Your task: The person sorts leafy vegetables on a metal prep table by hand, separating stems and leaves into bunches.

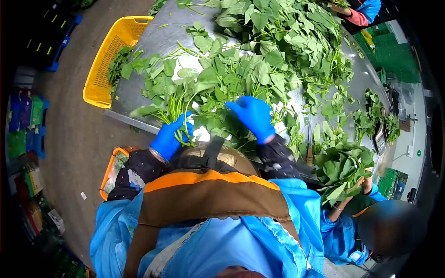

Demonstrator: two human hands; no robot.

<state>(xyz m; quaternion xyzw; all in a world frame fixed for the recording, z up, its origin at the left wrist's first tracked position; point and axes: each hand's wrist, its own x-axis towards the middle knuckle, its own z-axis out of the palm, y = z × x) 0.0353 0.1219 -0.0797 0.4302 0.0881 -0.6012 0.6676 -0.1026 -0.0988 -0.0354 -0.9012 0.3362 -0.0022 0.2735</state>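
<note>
My left hand, in a blue glove, is closed around a bunch of leafy green stems at the near left edge of the metal table. The leaves of the bunch point away from me and the cut stem ends hang below my fingers. My right hand, also in a blue glove, is over the loose greens to the right. One digit stretches out to the left, apart from the rest, and I see nothing held in it. Its lower fingers are partly hidden.
A large heap of greens covers the far table. A wooden-handled tool lies to my right, near a scale. A yellow basket and an orange crate stand at left. A co-worker at right holds a leafy bunch.
</note>
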